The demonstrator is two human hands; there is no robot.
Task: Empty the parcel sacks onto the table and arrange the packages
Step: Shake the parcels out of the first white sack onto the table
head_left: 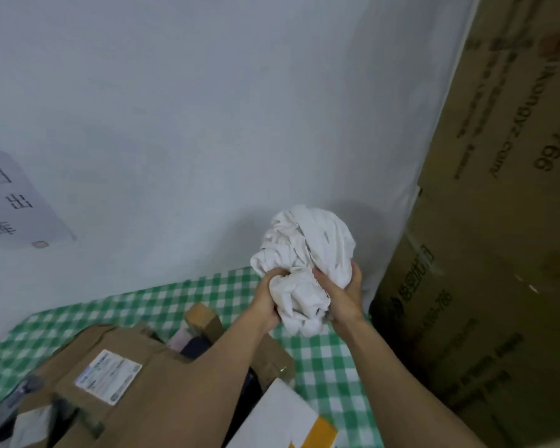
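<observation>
Both hands are clenched into a crumpled white sack (304, 250). The left hand (267, 299) grips its lower left folds and the right hand (345, 295) grips the lower right, so the bundle bulges up above the knuckles. They hold it over the far right corner of the green-checked table (320, 357). Below the left forearm lie brown cardboard packages (110, 376), one bearing a label, and a white-and-yellow parcel (285, 418) lies nearer. A tall carton (498, 221) stands just to the right, against the wall.
</observation>
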